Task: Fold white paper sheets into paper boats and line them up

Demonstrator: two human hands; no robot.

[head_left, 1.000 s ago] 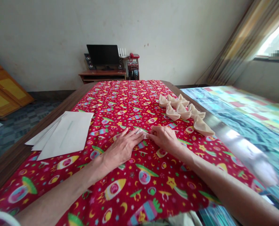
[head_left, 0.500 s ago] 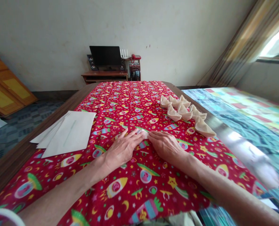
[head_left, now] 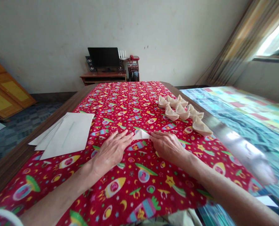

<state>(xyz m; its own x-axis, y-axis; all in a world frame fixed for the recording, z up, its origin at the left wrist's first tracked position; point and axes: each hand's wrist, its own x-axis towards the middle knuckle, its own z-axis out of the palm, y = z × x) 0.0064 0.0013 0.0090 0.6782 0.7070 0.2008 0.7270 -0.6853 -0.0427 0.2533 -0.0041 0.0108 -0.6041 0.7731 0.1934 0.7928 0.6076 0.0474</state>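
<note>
A small folded white paper (head_left: 141, 134) with a pointed top lies on the red patterned cloth (head_left: 134, 163) between my hands. My left hand (head_left: 114, 145) rests palm down, fingers spread, its fingertips at the paper's left end. My right hand (head_left: 165, 145) lies on the right side, fingers together and pressing on the paper's right end. Several folded cream paper shapes (head_left: 181, 110) stand in a cluster at the back right of the cloth. To the left, overlapping white sheets (head_left: 74, 131) lie fanned out.
The cloth covers a brown wooden table (head_left: 83, 98). A monitor (head_left: 104, 57) with speakers stands on a small desk by the wall. A bed with a colourful cover (head_left: 247, 116) is at the right. A wooden cabinet (head_left: 8, 86) stands at the left.
My left hand has slid left along the folded paper, baring more of its pointed middle. My right hand remains at the right end. The view has shifted slightly.
</note>
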